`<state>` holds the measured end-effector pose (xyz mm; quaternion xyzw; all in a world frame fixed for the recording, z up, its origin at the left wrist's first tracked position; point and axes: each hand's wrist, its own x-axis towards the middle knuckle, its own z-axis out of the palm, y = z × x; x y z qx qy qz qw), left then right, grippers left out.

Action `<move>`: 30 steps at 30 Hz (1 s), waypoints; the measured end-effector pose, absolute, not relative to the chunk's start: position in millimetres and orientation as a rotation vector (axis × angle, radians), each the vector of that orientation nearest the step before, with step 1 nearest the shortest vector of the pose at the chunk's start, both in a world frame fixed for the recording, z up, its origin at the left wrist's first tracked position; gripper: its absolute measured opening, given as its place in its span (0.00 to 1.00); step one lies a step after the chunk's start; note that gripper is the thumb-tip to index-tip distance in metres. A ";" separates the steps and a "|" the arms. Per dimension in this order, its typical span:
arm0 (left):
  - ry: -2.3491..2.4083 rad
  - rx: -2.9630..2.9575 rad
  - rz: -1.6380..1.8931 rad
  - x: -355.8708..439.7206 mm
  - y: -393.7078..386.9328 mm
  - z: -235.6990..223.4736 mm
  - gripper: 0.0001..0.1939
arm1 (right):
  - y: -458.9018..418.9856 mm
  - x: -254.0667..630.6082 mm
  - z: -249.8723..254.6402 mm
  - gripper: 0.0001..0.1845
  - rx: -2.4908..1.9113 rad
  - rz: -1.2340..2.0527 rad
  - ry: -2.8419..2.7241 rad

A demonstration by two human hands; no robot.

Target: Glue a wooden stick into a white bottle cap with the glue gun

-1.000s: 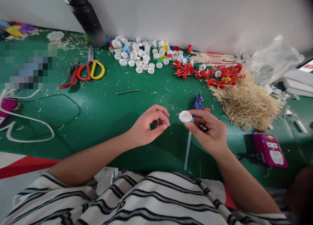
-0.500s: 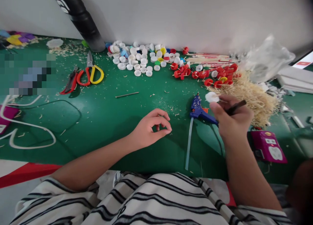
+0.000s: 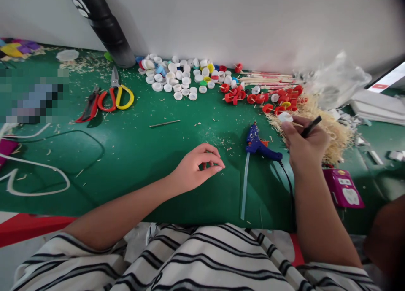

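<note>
Between the thumb and forefinger of my right hand (image 3: 306, 142) is a white bottle cap (image 3: 285, 117). A dark, stick-like tool (image 3: 312, 125) is also in that hand, its end poking out past the fingers; the rest is hidden. The hand is above the left edge of a pile of pale wood shavings (image 3: 340, 137), close to red caps with sticks through them (image 3: 280, 110). My left hand (image 3: 201, 166) hovers over the green table, fingers loosely curled with nothing visible in them. A blue glue gun (image 3: 257, 144) with a clear glue stick (image 3: 244, 185) lies between the hands.
White caps (image 3: 177, 76) lie along the wall beside a black bottle (image 3: 110, 33). Thin sticks (image 3: 268, 78) lie behind the red caps. Scissors (image 3: 116, 92), red-handled pliers (image 3: 89, 107) and a metal rod (image 3: 164, 124) are on the table (image 3: 126, 156). A purple box (image 3: 344, 189) sits at right.
My right hand has moved right and away from my body with the cap and dark tool, uncovering the glue gun's handle. My left hand has barely moved.
</note>
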<state>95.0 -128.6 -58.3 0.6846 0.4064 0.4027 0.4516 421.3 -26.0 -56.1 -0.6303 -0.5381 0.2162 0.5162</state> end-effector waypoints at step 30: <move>1.071 1.724 1.077 87.8 -120.0 -60.6 0.03 | -42.8 396.9 -37.2 0.17 -1.482 0.511 -1.274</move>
